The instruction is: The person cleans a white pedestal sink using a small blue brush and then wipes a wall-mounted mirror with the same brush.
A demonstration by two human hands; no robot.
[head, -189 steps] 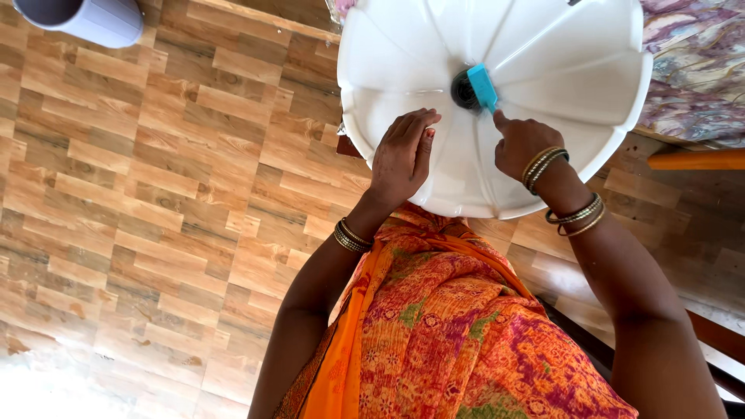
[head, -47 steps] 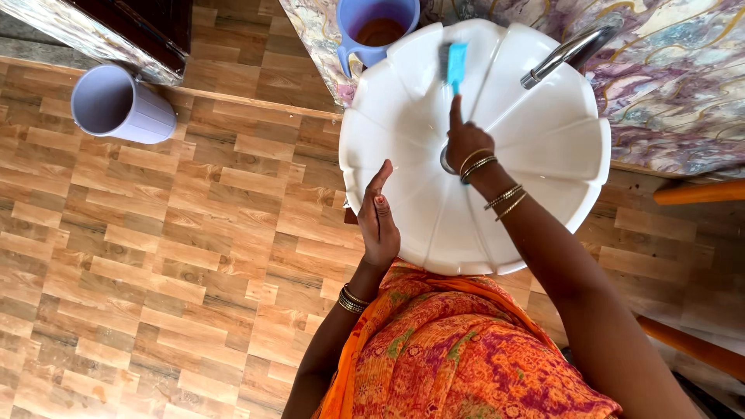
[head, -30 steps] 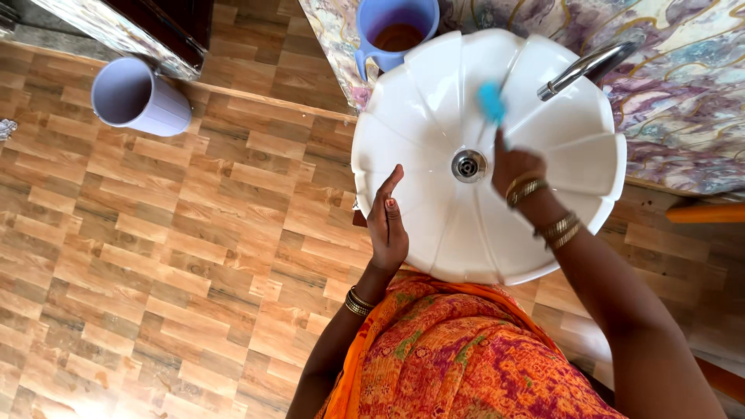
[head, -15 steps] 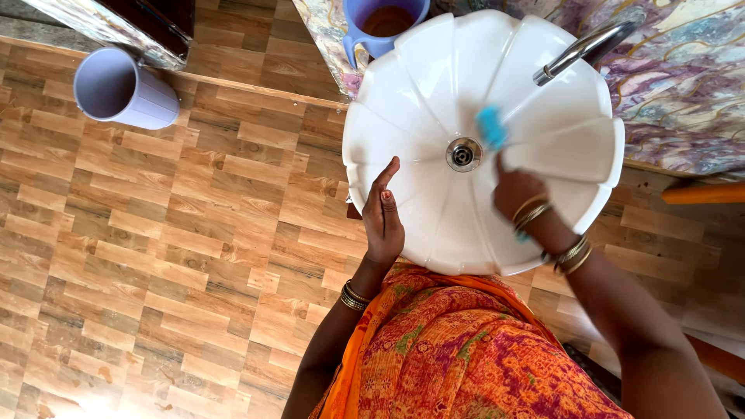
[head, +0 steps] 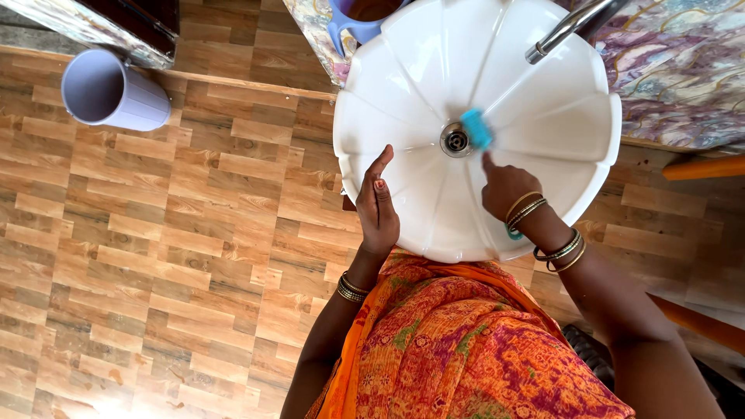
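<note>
A wood-patterned floor (head: 155, 233) fills the left and lower part of the frame, and a marbled tabletop (head: 683, 77) runs across the upper right. Set into that tabletop is a white, petal-ribbed basin (head: 403, 70), which takes up the upper middle of the frame, with a metal drain (head: 455, 140) at its centre and a chrome tap (head: 560, 31) reaching in from the upper right.

The right hand (head: 506, 188) is over the lower right part of the basin, its grip clenched on the handle of a blue brush (head: 476, 128), forefinger stretched along the handle. The brush head lies on the basin just to the right of the drain, touching or almost touching its edge. Gold bangles ring the wrist.

The left hand (head: 378, 209) rests edge-on against the basin's lower left rim, fingers straight and together, its grip released and holding nothing.

At upper left a lilac cup (head: 109, 91) stands on the floor. A blue mug (head: 353, 19) sits on the tabletop at the top edge, just beside the basin's rim. An orange patterned garment (head: 466, 349) fills the lower middle.
</note>
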